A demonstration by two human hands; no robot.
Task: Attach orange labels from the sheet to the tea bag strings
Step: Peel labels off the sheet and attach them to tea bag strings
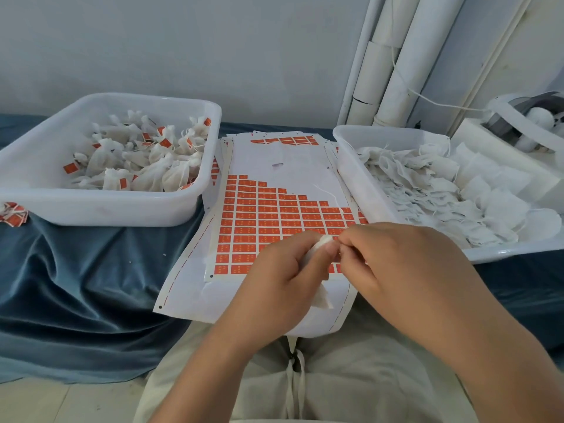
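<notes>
A sheet of orange labels [268, 215] lies on a stack of white backing sheets in the middle, its upper rows peeled away. My left hand [283, 276] grips a white tea bag [322, 296] just above the sheet's near edge. My right hand [403, 264] meets it fingertip to fingertip and pinches something small at the bag's top, too hidden to name. The white tub on the left [100, 209] holds tea bags with orange labels on them. Plain tea bags without labels fill the white tub on the right [357, 178].
Blue velvet cloth [76, 285] covers the table. A small heap of loose orange labels [13, 213] lies at the far left edge. White pipes [396, 56] stand against the wall at the back right, beside a machine with a white band [518, 117].
</notes>
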